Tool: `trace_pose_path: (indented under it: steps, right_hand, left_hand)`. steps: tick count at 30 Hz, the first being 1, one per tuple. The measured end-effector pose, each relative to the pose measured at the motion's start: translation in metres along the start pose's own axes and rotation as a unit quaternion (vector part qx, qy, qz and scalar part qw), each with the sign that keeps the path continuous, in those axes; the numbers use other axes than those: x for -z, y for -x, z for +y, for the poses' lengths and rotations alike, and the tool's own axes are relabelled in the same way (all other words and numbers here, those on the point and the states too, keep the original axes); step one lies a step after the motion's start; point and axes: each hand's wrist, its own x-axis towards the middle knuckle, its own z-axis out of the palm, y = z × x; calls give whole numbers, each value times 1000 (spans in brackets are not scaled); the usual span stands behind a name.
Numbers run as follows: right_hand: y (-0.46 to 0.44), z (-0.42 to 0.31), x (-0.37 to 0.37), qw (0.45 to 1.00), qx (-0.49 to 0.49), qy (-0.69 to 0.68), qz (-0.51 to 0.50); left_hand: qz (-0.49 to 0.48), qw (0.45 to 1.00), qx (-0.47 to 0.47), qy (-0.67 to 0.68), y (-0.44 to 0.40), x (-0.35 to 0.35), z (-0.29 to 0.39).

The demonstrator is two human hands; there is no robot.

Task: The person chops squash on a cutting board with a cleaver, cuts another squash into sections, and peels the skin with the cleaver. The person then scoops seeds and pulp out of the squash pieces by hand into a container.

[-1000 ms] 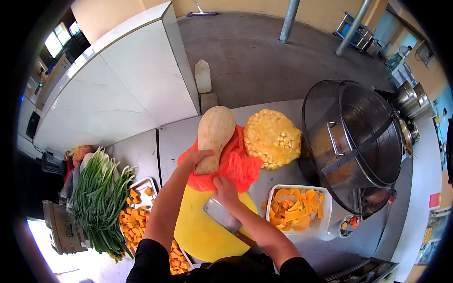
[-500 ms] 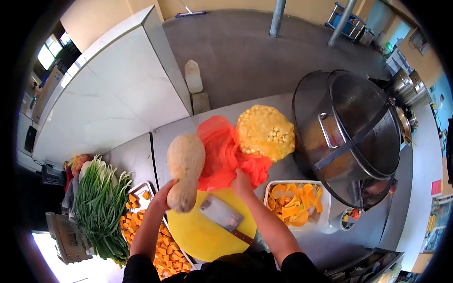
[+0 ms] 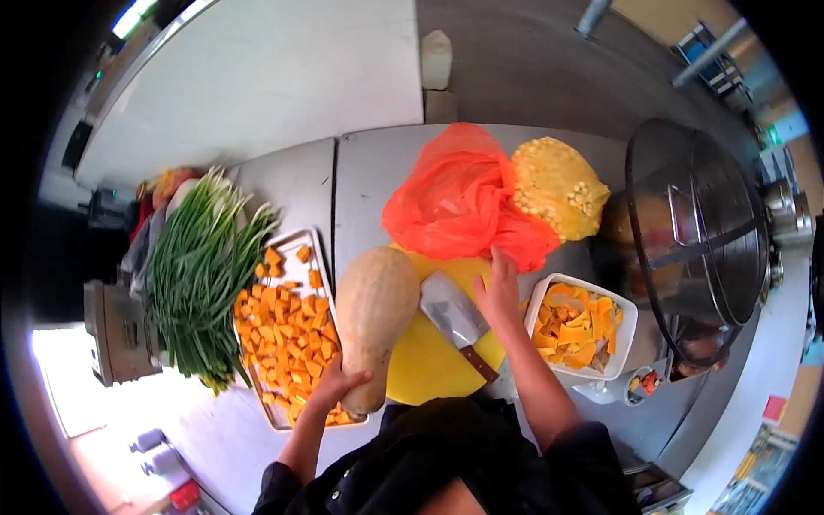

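My left hand (image 3: 336, 383) is wrapped round the narrow lower end of a large pale squash (image 3: 374, 309), which covers the left edge of the yellow cutting board (image 3: 421, 365). My right hand (image 3: 498, 292) is at the lower edge of a red plastic bag (image 3: 455, 193); its fingertips touch the bag, and whether they pinch it is hard to tell. A cleaver (image 3: 453, 313) with a brown handle lies on the board, between my hands. Left of the squash, a metal tray (image 3: 322, 257) holds orange squash cubes (image 3: 287, 335).
Beside the red bag sits a yellow bag of pale pieces (image 3: 562, 189). A white tub (image 3: 625, 339) holds orange peelings. Green onions (image 3: 197, 283) lie at the left, and a large dark pot with a mesh cover (image 3: 704, 240) stands at the right.
The squash has come off the red bag, moving left and toward me in my left hand. My right hand remains by the bag. The camera view has tilted down and shifted.
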Motion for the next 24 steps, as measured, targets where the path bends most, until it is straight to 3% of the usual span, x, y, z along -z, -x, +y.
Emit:
trace_pose_path:
  steps: [2, 5, 9, 13, 15, 18, 21, 24]
  right_hand:
    - [59, -6, 7, 992, -59, 45, -106]
    - [149, -4, 19, 968, -63, 88, -226]
    - [197, -2, 21, 965, -40, 149, -214]
    - [192, 17, -2, 966, -22, 156, -207]
    - [186, 32, -19, 968, -22, 146, -204]
    - [167, 11, 5, 974, -71, 69, -202]
    - [162, 15, 28, 991, -38, 8, -128]
    - [163, 14, 72, 977, -96, -132, -138]
  left_hand:
    - [35, 998, -11, -56, -4, -4, -18]
    - [71, 987, -12, -147, 0, -11, -21]
    - [89, 982, -30, -165, 8, -22, -21]
    - [85, 996, -43, -2, 1, -42, -46]
    - [131, 987, -65, 59, -6, -63, -67]
    - [197, 963, -49, 180, -2, -129, -53]
    - [194, 937, -8, 291, -10, -172, -38]
    - [147, 979, 51, 129, -28, -174, -31]
